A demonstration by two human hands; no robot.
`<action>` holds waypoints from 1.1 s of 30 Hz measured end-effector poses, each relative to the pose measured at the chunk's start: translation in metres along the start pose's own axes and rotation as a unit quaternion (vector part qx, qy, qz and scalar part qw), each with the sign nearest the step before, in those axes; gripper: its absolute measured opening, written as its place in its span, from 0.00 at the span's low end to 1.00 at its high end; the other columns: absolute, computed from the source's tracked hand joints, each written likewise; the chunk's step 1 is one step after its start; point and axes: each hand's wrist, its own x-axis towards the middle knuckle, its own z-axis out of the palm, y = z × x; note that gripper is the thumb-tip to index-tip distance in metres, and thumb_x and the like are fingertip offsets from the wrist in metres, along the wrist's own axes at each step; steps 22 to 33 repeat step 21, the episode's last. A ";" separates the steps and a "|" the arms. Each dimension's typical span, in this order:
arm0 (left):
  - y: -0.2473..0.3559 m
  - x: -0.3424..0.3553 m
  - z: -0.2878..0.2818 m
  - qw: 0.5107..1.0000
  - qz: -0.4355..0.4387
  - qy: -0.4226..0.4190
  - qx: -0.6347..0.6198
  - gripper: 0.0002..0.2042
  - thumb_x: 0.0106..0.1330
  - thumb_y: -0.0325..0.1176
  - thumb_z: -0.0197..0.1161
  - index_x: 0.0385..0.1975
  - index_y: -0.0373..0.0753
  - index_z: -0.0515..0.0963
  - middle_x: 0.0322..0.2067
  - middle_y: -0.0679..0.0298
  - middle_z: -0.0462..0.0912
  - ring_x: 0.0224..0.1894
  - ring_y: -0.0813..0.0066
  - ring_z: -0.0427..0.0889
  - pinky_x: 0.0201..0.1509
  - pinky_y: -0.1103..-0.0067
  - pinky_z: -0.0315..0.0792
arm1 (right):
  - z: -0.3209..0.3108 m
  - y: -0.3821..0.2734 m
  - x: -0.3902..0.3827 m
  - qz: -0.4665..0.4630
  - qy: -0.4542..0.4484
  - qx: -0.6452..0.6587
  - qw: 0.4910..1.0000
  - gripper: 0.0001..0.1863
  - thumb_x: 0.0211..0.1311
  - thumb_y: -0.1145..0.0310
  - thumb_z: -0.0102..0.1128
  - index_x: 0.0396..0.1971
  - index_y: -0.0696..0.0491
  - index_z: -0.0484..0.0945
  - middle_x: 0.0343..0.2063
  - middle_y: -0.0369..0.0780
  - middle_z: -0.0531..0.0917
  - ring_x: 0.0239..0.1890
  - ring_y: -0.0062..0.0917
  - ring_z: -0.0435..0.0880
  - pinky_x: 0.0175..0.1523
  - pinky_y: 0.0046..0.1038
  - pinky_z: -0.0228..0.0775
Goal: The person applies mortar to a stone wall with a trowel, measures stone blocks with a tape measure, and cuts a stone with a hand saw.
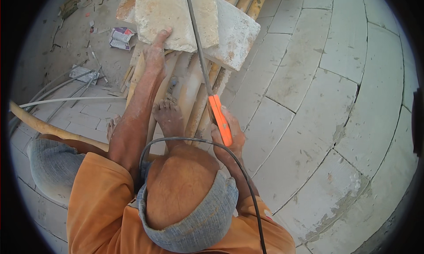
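Note:
A hand saw (pixel 198 46) with a long narrow blade and an orange handle (pixel 220 120) is gripped in my right hand (pixel 232 132). Its blade runs away from me across the top of a pale, whitish masonry block (pixel 165 18). At the block's near left corner, my left hand (pixel 155 55) takes hold of the edge with a digit lying on the upper face. The other fingers are mostly hidden. More rough pale blocks, one a white slab (pixel 236 35), lie under and beside it.
Bamboo poles (pixel 190 93) run beneath the blocks, with my bare foot (pixel 169 117) on them. A block wall (pixel 309 99) with open joints stands to the right. Debris, a crumpled wrapper (pixel 121 37) and thin pipes (pixel 66 100) lie left. A black cable (pixel 212 142) crosses near my knee.

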 end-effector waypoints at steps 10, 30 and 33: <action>-0.007 -0.001 0.007 1.000 0.021 0.008 -0.022 0.35 0.57 0.48 0.71 0.63 0.41 0.68 0.54 0.60 0.78 0.49 0.66 0.82 0.48 0.67 0.76 | -0.006 0.065 -0.056 -0.095 0.037 -0.085 0.991 0.28 0.59 0.77 0.59 0.62 0.56 0.69 0.50 0.51 0.83 0.48 0.37 0.87 0.51 0.32 0.79; 0.001 0.000 0.004 0.998 0.021 0.054 -0.007 0.34 0.59 0.46 0.70 0.65 0.46 0.65 0.59 0.61 0.74 0.62 0.64 0.72 0.56 0.48 0.71 | 0.031 0.056 0.026 -0.126 0.000 0.072 0.989 0.30 0.63 0.73 0.61 0.65 0.55 0.66 0.56 0.49 0.79 0.55 0.39 0.82 0.64 0.33 0.71; 0.001 0.000 0.004 0.998 0.021 0.054 -0.007 0.34 0.59 0.46 0.70 0.65 0.46 0.65 0.59 0.61 0.74 0.62 0.64 0.72 0.56 0.48 0.71 | 0.031 0.056 0.026 -0.126 0.000 0.072 0.989 0.30 0.63 0.73 0.61 0.65 0.55 0.66 0.56 0.49 0.79 0.55 0.39 0.82 0.64 0.33 0.71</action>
